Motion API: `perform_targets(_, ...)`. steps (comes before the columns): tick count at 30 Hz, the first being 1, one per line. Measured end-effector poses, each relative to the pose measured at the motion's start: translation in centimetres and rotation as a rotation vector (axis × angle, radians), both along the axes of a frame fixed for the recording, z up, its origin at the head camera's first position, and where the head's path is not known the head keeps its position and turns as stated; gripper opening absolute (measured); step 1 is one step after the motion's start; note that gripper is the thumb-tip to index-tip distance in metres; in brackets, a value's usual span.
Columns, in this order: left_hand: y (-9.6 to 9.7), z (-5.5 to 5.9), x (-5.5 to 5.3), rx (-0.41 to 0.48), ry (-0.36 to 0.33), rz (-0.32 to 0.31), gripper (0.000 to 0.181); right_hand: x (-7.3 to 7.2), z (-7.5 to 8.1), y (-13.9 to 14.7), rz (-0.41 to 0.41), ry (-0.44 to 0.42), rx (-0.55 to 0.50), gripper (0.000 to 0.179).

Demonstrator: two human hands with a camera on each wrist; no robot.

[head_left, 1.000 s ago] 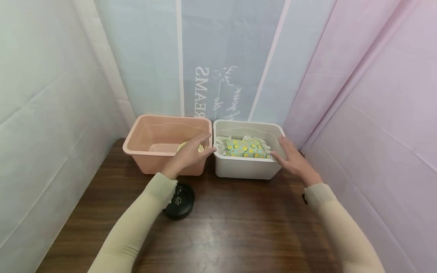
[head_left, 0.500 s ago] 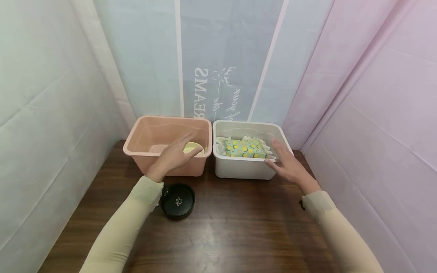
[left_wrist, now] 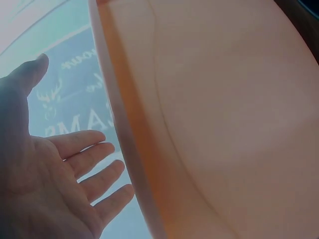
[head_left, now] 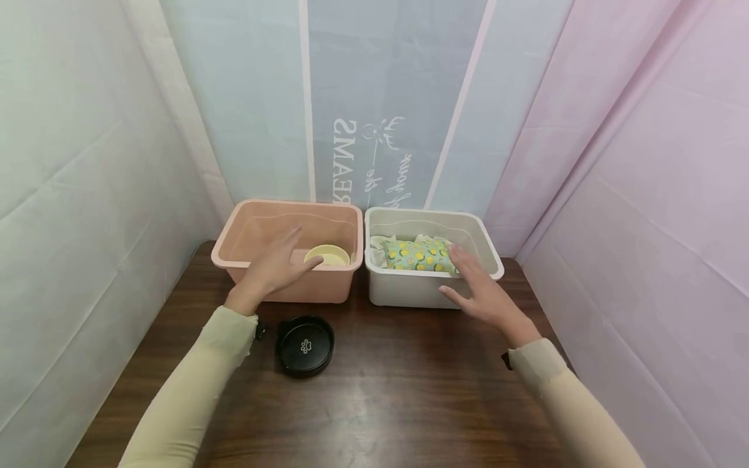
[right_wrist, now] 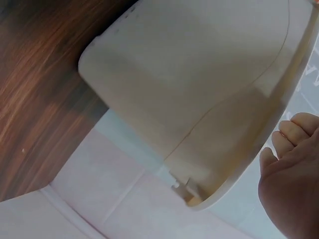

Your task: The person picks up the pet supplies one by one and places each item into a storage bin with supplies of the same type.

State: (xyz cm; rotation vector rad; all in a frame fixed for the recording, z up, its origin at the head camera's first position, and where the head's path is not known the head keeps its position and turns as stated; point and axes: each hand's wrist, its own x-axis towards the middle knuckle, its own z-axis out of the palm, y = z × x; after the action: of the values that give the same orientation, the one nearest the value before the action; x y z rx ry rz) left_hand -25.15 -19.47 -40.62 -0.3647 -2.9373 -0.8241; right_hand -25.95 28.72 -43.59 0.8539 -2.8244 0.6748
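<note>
Fingers extended and holding nothing, my left hand hovers over the front rim of the pink bin. A pale yellow round bowl lies inside that bin at its right end. In the left wrist view the spread left hand shows in front of the bin's wall. My right hand, also without anything in it, is over the front right of the white bin. Inside the white bin sits a lemon-print cushion with white ruffles, its right end partly covered by the right fingertips.
On the dark wood table, in front of the pink bin, lies a round black dish with a paw print. The two bins stand side by side against a blue-grey cloth backdrop. Pale cloth walls enclose both sides.
My left hand has drawn back to the left, uncovering the yellow bowl and the black dish. The right hand has moved left and toward me from the white bin's right side.
</note>
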Motion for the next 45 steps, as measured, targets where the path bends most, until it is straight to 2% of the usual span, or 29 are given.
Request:
perform_targets(6,-2.2,-0.1,0.3,0.028,-0.022,0.028,0.104,0.8,-0.1,-1.0,0.029,0.008,-0.015,0.093)
perform_targets(14,-4.2,-0.4,0.9,-0.048,0.067,0.031,0.105,1.8,0.0,-1.9,0.05,-0.011,-0.013,0.094)
perform_targets(19,-5.3,-0.9,1.4,-0.107,0.051,0.044,0.109,2.2,-0.3,-2.4,0.078,0.006,-0.013,0.094)
perform_targets(25,-6.5,-1.1,1.5,-0.104,0.052,0.051,0.108,2.6,-0.6,-3.1,0.13,0.046,-0.023,0.095)
perform_targets(33,-7.9,-1.6,1.6,-0.121,0.031,0.086,0.107,3.1,-0.8,-3.8,0.144,0.02,0.002,0.094)
perform_targets(39,-9.0,-2.0,1.6,-0.119,0.033,0.121,0.107,3.3,-1.5,-4.4,0.198,0.078,0.006,0.093)
perform_targets(45,-9.9,-2.4,1.4,-0.152,0.04,0.122,0.107,3.7,-1.8,-5.0,0.233,0.114,0.016,0.095)
